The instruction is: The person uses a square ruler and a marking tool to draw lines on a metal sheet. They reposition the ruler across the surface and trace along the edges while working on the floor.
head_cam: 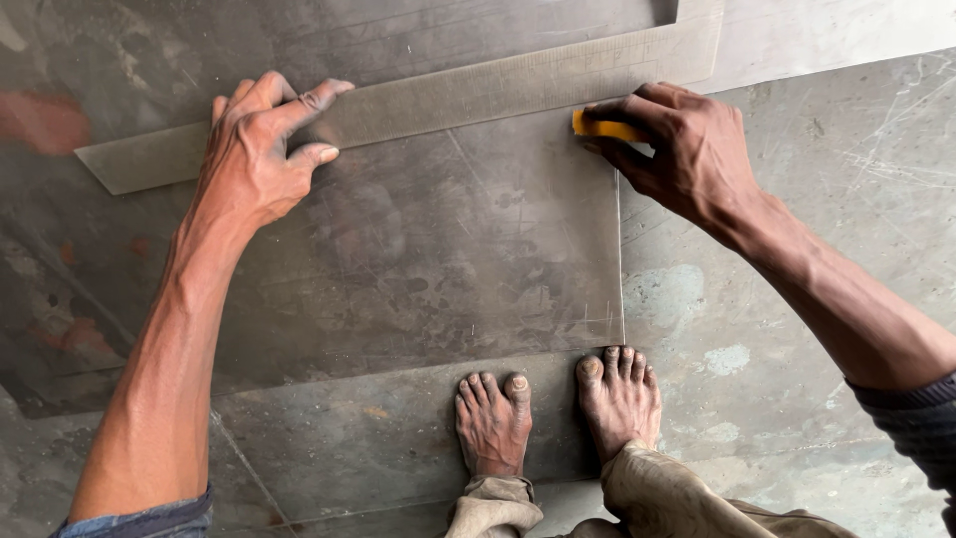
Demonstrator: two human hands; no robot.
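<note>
Two hands, one ruler, one yellow marker, over a metal sheet on the floor.

One long steel ruler (pixel 478 95) runs from the left edge up to the upper right of the frame, lying on one grey sheet (pixel 428 259). The left hand (pixel 261 149), upper left, presses on the ruler with fingers spread flat, gripping nothing. The right hand (pixel 682 149), upper right, is pinched shut on one yellow marker (pixel 602 129), its tip against the ruler's lower edge at the sheet's right border. Both arms reach up from the bottom corners. Two bare feet (pixel 558 403) stand at the sheet's lower edge, bottom centre.
</note>
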